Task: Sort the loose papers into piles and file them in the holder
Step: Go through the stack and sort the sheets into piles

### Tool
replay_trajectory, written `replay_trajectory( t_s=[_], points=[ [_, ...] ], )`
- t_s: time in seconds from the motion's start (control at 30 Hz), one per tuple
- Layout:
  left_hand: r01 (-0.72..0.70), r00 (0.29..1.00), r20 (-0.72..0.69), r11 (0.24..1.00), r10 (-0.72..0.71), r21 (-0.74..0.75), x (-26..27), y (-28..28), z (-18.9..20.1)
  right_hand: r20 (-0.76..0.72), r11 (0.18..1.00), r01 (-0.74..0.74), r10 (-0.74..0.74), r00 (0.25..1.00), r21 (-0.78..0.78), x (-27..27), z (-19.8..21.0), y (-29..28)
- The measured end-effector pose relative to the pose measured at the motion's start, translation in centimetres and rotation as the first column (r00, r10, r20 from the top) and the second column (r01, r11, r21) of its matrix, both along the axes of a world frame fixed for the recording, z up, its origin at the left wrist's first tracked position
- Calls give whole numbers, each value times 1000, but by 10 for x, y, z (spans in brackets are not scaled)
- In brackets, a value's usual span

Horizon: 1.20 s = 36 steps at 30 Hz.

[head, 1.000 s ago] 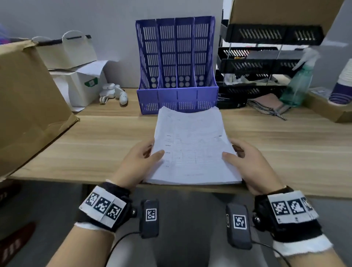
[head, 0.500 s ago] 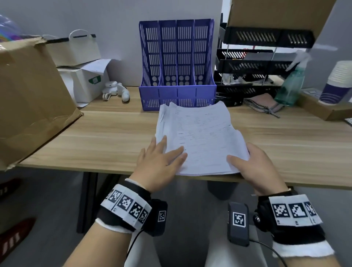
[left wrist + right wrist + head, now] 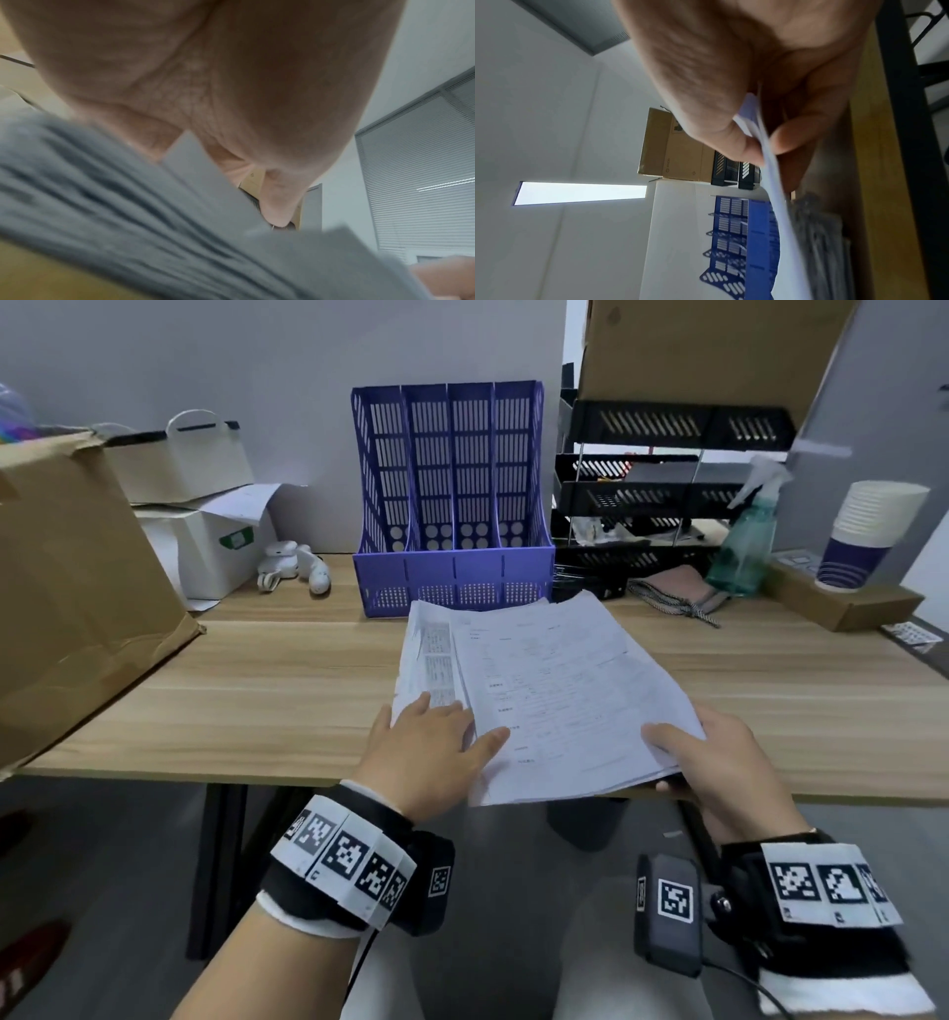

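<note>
Two hands work a stack of papers (image 3: 560,690) at the near edge of the wooden desk (image 3: 267,690). The right hand (image 3: 719,757) pinches the upper sheaf at its near right corner, thumb on top and fingers underneath (the right wrist view shows the sheets (image 3: 762,134) clamped between thumb and fingertip), and that sheaf sits skewed to the right, overhanging the desk edge. The left hand (image 3: 426,747) lies flat with fingers spread and straight, pressing down the lower sheets (image 3: 426,654) left of the sheaf, which rest on the desk. Beyond the papers, just past their far edge, stands the purple file holder (image 3: 452,505), its four upright slots empty. Right of the holder sit black mesh trays (image 3: 667,490) and a green spray bottle (image 3: 744,541); left of it, a white box (image 3: 215,546).
</note>
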<state>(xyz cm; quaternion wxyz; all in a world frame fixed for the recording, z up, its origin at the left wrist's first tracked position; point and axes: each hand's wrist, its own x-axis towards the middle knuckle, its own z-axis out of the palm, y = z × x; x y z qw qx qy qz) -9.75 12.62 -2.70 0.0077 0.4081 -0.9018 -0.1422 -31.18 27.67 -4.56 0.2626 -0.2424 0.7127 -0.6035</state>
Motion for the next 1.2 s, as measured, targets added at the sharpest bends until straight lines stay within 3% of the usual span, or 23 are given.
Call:
replay_trajectory(
  t_s=[0.2, 0.3, 0.37, 0.4, 0.47, 0.5, 0.63, 0.77, 0.9, 1.0, 1.07, 1.13, 1.2],
  points=[
    [144, 976, -168, 989, -135, 37, -27, 7, -2, -80, 959, 257, -267, 960, -116, -16, -5, 26],
    [226, 952, -225, 972, -206, 68, -47, 21, -3, 208, 912, 329, -283, 936, -245, -24, -8, 37],
    [288, 940, -207, 956, -272, 51, -62, 34, -1, 450, 898, 335, -184, 874, -284, -24, -6, 43],
    [324, 929, -200, 945, -311, 35, -70, 41, -1, 478, 920, 286, -131, 869, -268, -23, -6, 45],
    [397, 898, -213, 918, -386, 8, -87, 53, -2, 421, 962, 174, -71, 904, -212, -19, -8, 47],
    [428, 879, -230, 904, -417, -3, -94, 57, -4, 387, 967, 186, -106, 916, -176, -19, -9, 48],
    [460, 870, -201, 888, -451, -5, -110, 61, -10, 305, 905, 405, -352, 885, -130, -47, -8, 62],
    [384, 905, -193, 923, -379, -11, -113, 51, -11, 248, 874, 481, -454, 856, -62, -82, -13, 87],
    [359, 921, -155, 933, -357, -16, -125, 59, -4, 250, 879, 476, -459, 853, -11, -97, -14, 98],
    [415, 903, -128, 910, -411, 3, -143, 78, 4, 271, 903, 429, -407, 872, -22, -100, -15, 101],
    [444, 894, -89, 895, -439, 52, -161, 91, 6, 236, 881, 471, -449, 862, -45, -99, -13, 104],
    [441, 897, -41, 893, -439, 87, -174, 101, 6, 35, 788, 615, -614, 788, -18, -100, -11, 113],
    [424, 905, -40, 900, -423, 97, -181, 107, 3, -296, 678, 734, -692, 658, 48, -113, -10, 128]
  ],
)
